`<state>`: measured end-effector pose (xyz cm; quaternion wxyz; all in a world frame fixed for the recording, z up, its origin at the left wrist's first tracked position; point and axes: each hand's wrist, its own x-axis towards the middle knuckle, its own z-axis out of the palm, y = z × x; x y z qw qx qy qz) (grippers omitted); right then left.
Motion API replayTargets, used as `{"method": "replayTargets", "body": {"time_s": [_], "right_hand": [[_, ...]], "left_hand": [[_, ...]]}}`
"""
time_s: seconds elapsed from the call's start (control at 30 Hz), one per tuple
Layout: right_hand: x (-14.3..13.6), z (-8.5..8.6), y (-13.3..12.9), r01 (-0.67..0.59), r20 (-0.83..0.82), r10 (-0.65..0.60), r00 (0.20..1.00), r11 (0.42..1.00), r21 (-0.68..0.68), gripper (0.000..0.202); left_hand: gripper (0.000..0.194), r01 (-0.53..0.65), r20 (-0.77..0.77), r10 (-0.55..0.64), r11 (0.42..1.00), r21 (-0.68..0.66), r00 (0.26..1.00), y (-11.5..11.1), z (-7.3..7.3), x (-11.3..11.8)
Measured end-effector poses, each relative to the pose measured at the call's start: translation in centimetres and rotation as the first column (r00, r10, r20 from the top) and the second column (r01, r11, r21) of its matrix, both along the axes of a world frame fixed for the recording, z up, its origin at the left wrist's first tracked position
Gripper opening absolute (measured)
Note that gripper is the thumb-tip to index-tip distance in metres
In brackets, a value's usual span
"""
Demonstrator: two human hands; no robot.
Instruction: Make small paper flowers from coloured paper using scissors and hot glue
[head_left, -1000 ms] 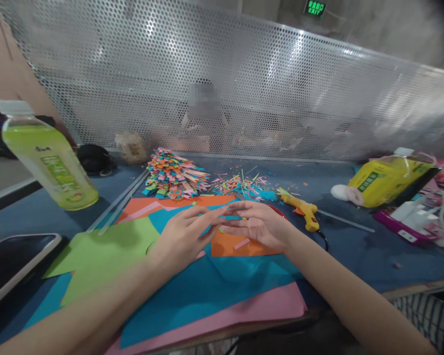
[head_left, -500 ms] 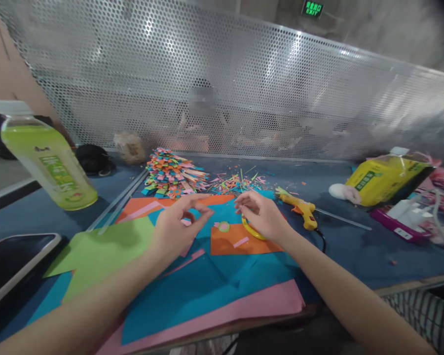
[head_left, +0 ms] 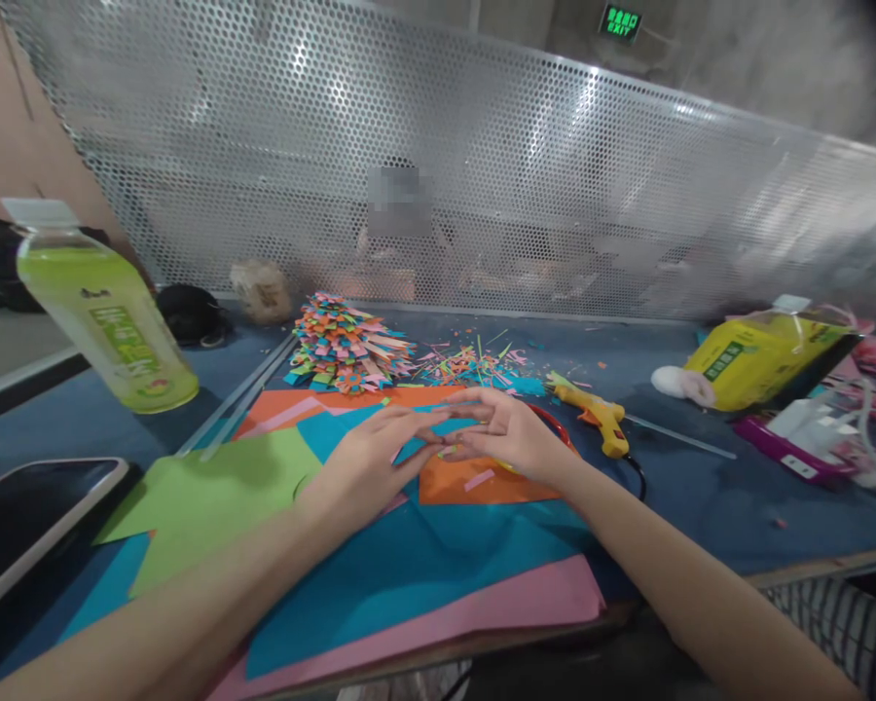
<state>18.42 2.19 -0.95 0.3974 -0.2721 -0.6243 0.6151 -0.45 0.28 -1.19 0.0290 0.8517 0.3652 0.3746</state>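
Along the near edge of our worktop (head_left: 701, 516) lies a pink sheet (head_left: 540, 594), with a blue sheet (head_left: 380, 604) over most of it. To our left are a dark-screened device (head_left: 36, 526) with a pale rim and a light-green sheet (head_left: 226, 477). An orange sheet (head_left: 511, 492) rests on the blue, carrying a short pink strip (head_left: 480, 480).

Above these, our left hand (head_left: 369, 453) and right hand (head_left: 522, 438) bring their curled fingertips together. A small green paper piece (head_left: 449, 451) shows right at the fingertips, over the orange sheet's left end; we cannot tell whether either grip has closed on it or is free of it.

Beyond our right hand lies a yellow glue gun (head_left: 591, 417), a clear glue stick (head_left: 682, 438) behind it; farther right is a purple power strip (head_left: 781, 458). Past our hands, loose paper clippings (head_left: 474, 365) lie beside a cone of layered paper strips (head_left: 350, 346). A perforated metal screen (head_left: 263, 146) rises behind, a person (head_left: 398, 243) visible through it, and a green exit sign (head_left: 620, 21) glows above.
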Motion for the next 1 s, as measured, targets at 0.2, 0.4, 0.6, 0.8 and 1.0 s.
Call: {"method": "replayTargets", "body": {"time_s": [0.2,0.4,0.6,0.8,1.0], "right_hand": [[0.1,0.4,-0.1,-0.032,-0.090,0.019,0.996,0.988,-0.153,0.034],[0.2,0.5,-0.1,-0.124,-0.163,0.093,0.982,0.973,-0.193,0.034],[0.3,0.2,0.6,0.017,-0.122,-0.034,0.992,0.991,-0.134,0.023],[1.7,0.4,2.3,0.371,0.054,-0.384,0.922,0.914,0.167,0.014],[3.3,0.9,3.1,0.525,0.266,-0.736,0.623,0.645,0.555,0.017]], "left_hand": [[0.026,-0.013,-0.117,0.038,0.979,0.205,0.992,0.2,-0.2,-0.4],[0.031,0.047,-0.181,-0.007,0.975,0.217,0.983,0.1,-0.4,-0.2],[0.032,0.038,-0.032,-0.035,0.996,0.084,0.999,-0.8,0.2,0.0],[0.024,0.276,-0.046,-0.274,0.959,0.061,0.961,-2.2,1.0,0.7],[0.023,0.651,-0.156,-0.700,0.709,-0.273,0.697,-8.9,-0.4,4.6]]}}
